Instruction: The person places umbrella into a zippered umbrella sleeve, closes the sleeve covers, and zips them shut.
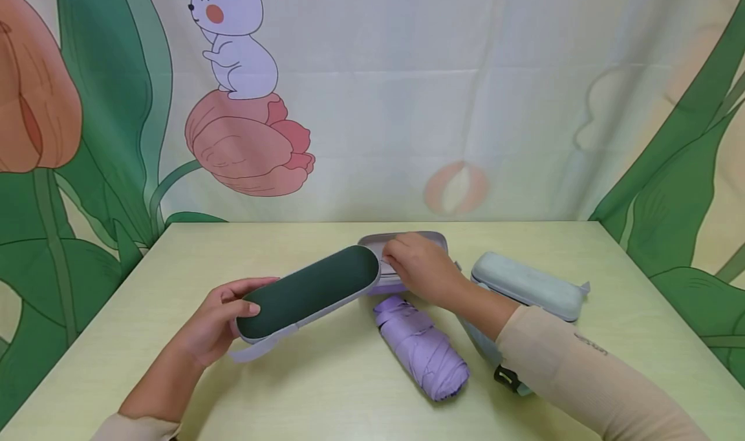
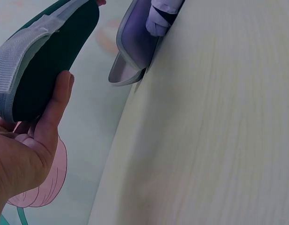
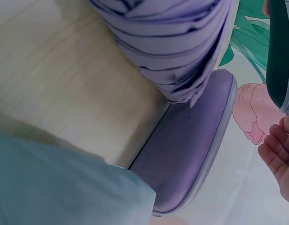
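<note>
My left hand (image 1: 218, 318) grips the near left end of a long dark green zip case (image 1: 308, 292), raised above the table. The case has rounded ends, a pale zipper edge and a light strap (image 2: 18, 56) at the held end. At its far right end, my right hand (image 1: 421, 266) has curled fingers, which appear to pinch the zipper pull; the pull itself is hidden. Behind and below that hand stands an open purple case (image 3: 191, 136). A folded lavender umbrella (image 1: 421, 347) lies in front of the purple case.
To the right, a light blue case (image 1: 526, 286) lies open, partly hidden under my right forearm. A black buckle (image 1: 506, 379) shows at its near end. The pale wooden table (image 1: 302, 396) ends at a printed curtain (image 1: 372, 137) behind.
</note>
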Demonstrator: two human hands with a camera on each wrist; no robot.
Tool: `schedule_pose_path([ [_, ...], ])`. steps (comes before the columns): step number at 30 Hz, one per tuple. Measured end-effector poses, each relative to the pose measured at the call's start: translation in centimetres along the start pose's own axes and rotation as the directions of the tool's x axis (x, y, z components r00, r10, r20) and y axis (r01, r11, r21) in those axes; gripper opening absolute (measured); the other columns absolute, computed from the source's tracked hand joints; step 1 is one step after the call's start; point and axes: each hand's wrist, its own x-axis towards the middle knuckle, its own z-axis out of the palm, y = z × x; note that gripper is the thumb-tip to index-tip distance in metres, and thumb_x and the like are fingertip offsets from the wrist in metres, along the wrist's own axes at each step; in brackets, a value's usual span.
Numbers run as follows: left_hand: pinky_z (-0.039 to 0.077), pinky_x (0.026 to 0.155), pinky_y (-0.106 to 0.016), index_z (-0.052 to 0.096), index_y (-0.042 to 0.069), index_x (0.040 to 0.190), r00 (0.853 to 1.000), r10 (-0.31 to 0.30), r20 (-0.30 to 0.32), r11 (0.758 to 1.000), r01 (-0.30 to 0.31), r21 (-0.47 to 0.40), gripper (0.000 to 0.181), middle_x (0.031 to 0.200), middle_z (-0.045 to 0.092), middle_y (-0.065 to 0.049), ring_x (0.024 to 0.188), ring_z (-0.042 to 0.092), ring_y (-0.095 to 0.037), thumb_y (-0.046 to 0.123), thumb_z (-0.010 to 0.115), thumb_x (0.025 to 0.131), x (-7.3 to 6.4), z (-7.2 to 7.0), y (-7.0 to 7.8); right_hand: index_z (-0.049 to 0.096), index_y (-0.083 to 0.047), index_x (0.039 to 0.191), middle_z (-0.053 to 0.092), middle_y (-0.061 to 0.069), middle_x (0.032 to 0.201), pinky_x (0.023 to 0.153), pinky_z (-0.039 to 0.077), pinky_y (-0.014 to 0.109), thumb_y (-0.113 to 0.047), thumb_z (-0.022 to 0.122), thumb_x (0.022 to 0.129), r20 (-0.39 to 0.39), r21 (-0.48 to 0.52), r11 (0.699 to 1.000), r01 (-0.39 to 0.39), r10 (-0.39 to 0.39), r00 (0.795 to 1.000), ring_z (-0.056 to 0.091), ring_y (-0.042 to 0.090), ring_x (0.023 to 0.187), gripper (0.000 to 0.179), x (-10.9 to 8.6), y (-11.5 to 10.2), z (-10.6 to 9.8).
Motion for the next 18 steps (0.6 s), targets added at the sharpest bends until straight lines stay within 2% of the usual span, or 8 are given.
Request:
schedule_pose_path([
  [5, 0.056, 0.077, -0.028, 0.068, 0.019, 0.123, 0.993, 0.021, 0.114, 1.0, -0.021, 0.0, 0.042, 0.115, 0.069, -0.001, 0.097, 0.067, -0.015, 0.001, 0.048, 0.091, 0.1, -0.6, 0.1, 0.062, -0.005, 0.088, 0.063, 0.003, 0.082, 0.073, 0.051, 0.031, 0.003, 0.067, 0.087, -0.003, 0.058, 0.998, 0.028, -0.028, 1.0, 0.06, 0.021, 0.079, 0.009, -0.2, 0.0, 0.2],
  [8, 0.056, 0.077, -0.028, 0.068, 0.018, 0.124, 0.988, 0.018, 0.153, 1.0, -0.02, 0.011, 0.042, 0.115, 0.069, -0.002, 0.096, 0.067, -0.015, 0.002, 0.049, 0.09, 0.2, -0.9, 0.3, 0.062, -0.005, 0.088, 0.062, 0.004, 0.082, 0.073, 0.051, 0.03, 0.003, 0.068, 0.087, -0.009, 0.082, 0.995, 0.056, -0.056, 0.998, 0.059, 0.02, 0.078, 0.01, -0.4, 0.0, 0.3],
  [14, 0.055, 0.079, -0.029, 0.068, 0.019, 0.125, 0.98, 0.009, 0.198, 0.999, -0.016, 0.036, 0.043, 0.116, 0.069, -0.002, 0.099, 0.066, -0.015, 0.004, 0.049, 0.089, 0.2, -1.3, 0.7, 0.062, -0.005, 0.091, 0.063, 0.003, 0.084, 0.075, 0.051, 0.031, 0.002, 0.067, 0.088, -0.006, 0.122, 0.988, 0.097, -0.097, 0.995, 0.06, 0.02, 0.08, 0.009, -0.4, -0.2, 0.4],
  [18, 0.056, 0.077, -0.029, 0.068, 0.023, 0.125, 0.982, -0.016, 0.186, 1.0, 0.015, 0.004, 0.043, 0.118, 0.068, -0.002, 0.098, 0.068, -0.016, 0.007, 0.043, 0.094, 0.3, -1.5, 0.8, 0.063, -0.005, 0.091, 0.064, 0.003, 0.084, 0.073, 0.051, 0.029, 0.0, 0.066, 0.09, 0.021, 0.211, 0.976, 0.057, -0.063, 0.998, 0.059, 0.017, 0.078, 0.006, -0.5, -0.3, 0.4],
])
